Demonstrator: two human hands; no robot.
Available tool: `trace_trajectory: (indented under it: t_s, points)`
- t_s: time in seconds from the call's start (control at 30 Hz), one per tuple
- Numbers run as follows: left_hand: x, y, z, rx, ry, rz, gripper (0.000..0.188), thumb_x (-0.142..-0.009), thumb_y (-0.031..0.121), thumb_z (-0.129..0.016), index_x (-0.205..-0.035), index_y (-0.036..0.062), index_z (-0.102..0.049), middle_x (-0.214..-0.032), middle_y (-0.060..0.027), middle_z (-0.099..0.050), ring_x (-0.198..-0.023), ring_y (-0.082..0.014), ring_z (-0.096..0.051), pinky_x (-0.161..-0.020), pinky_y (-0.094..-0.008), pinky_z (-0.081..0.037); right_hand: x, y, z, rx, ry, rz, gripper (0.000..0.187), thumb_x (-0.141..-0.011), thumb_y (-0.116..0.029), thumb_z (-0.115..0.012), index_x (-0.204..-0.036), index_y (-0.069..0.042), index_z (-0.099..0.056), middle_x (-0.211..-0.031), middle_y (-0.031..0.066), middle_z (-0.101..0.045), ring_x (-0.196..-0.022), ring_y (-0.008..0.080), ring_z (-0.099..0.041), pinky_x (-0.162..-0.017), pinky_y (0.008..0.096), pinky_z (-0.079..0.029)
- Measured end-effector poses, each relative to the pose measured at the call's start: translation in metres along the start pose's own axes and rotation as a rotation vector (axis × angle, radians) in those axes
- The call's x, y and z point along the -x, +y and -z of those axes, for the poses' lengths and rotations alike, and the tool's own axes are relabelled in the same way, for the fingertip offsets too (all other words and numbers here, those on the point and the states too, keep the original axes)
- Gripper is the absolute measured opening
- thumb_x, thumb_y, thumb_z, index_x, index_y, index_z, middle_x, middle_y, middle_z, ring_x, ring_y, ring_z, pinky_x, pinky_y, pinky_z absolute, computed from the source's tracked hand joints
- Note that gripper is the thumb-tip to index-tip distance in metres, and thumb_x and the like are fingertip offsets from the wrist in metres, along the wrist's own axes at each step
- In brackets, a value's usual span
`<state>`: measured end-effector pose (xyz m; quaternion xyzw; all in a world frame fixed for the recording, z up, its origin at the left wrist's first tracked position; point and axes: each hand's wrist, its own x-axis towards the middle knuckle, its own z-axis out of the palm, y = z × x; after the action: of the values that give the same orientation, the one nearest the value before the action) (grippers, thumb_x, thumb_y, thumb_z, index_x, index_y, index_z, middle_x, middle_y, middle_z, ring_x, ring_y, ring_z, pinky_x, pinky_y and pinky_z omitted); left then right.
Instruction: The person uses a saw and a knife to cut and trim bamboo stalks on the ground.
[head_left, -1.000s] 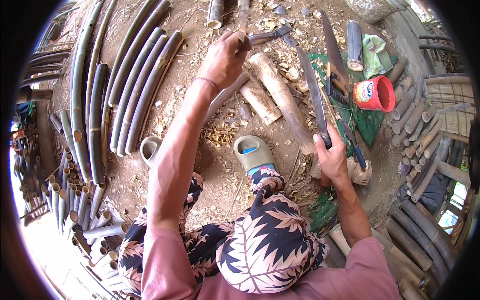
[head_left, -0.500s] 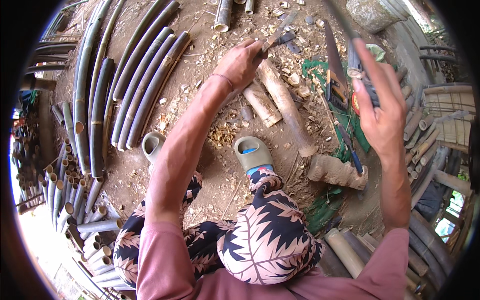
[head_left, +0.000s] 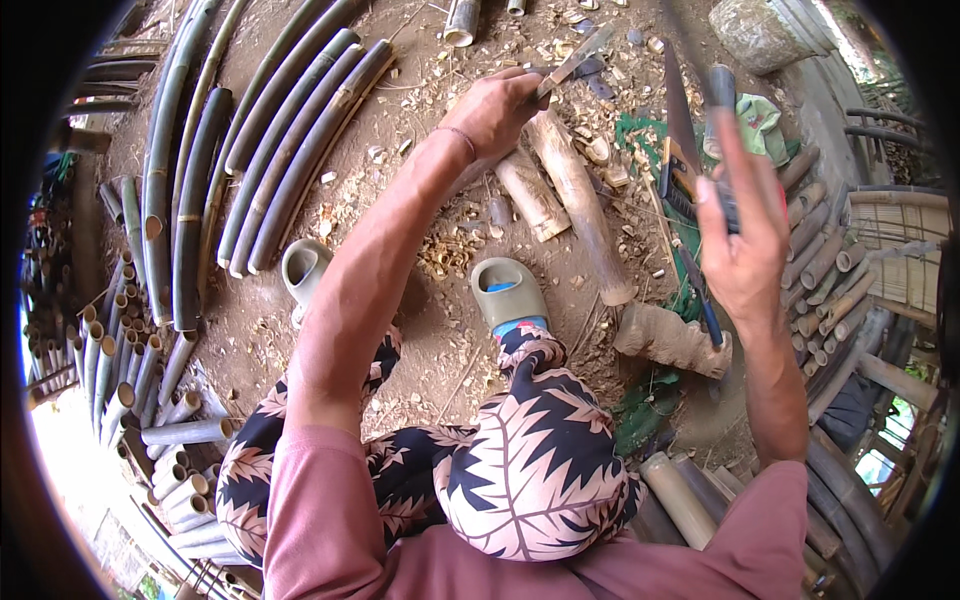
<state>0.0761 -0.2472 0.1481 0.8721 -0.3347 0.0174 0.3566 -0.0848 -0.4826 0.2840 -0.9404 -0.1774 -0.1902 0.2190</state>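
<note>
My left hand (head_left: 492,115) is closed around a narrow flat strip (head_left: 578,62), which looks like split bamboo and points up and to the right. Beneath that hand lie two short peeled logs, a thinner one (head_left: 532,195) and a longer one (head_left: 575,195). My right hand (head_left: 745,235) is raised on the right, gripping a long dark-bladed knife (head_left: 688,50) that is smeared by motion. Its handle is mostly hidden by the fingers. Behind the right hand, a handsaw (head_left: 679,110) lies with its handle partly covered.
Pale wood chips litter the dirt floor. Long bamboo poles (head_left: 300,150) lie at left, with cut bamboo pieces (head_left: 120,370) stacked below them. A rough log block (head_left: 668,340) and a blue-handled tool (head_left: 713,325) lie at right, near stacked bamboo (head_left: 820,270). A pale bucket (head_left: 765,35) stands behind.
The view has shifted slightly. My left hand and its strip appear a little farther right, and my right hand with the knife appears slightly lower and to the left. Both grips are kept.
</note>
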Motion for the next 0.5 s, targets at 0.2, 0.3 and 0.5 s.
trace_trajectory:
  t_s: [0.2,0.3,0.5]
  points:
    - [0.003,-0.004,-0.009,0.072,-0.032,0.061,0.013,-0.099,0.018,-0.058,-0.093,0.0074,-0.063,-0.098,-0.006,-0.064,-0.082,-0.0182,-0.067,-0.076,-0.0344,-0.062,0.003,-0.001,-0.005,-0.089,0.146,-0.002,0.062,-0.088,0.001,-0.061,-0.142,-0.027,-0.055,-0.093,0.0083,-0.06,-0.072,0.0254,-0.06,-0.066,0.0384,-0.051]
    - [0.006,-0.014,-0.016,-0.01,-0.091,0.078,0.014,-0.099,0.018,-0.058,-0.093,0.0071,-0.062,-0.095,-0.0058,-0.063,-0.079,-0.0184,-0.066,-0.075,-0.0345,-0.061,0.01,0.003,-0.006,0.03,-0.012,-0.026,0.062,-0.088,0.001,-0.061,-0.142,-0.027,-0.055,-0.097,0.0085,-0.062,-0.073,0.025,-0.061,-0.064,0.0361,-0.052]
    - [0.006,-0.019,-0.017,0.051,-0.011,0.045,0.013,-0.098,0.016,-0.059,-0.088,0.0076,-0.06,-0.089,-0.006,-0.062,-0.076,-0.0195,-0.063,-0.071,-0.0361,-0.057,0.017,0.002,-0.016,0.056,-0.096,-0.083,0.064,-0.085,0.003,-0.062,-0.142,-0.023,-0.056,-0.097,0.0087,-0.06,-0.078,0.025,-0.063,-0.066,0.0391,-0.051]
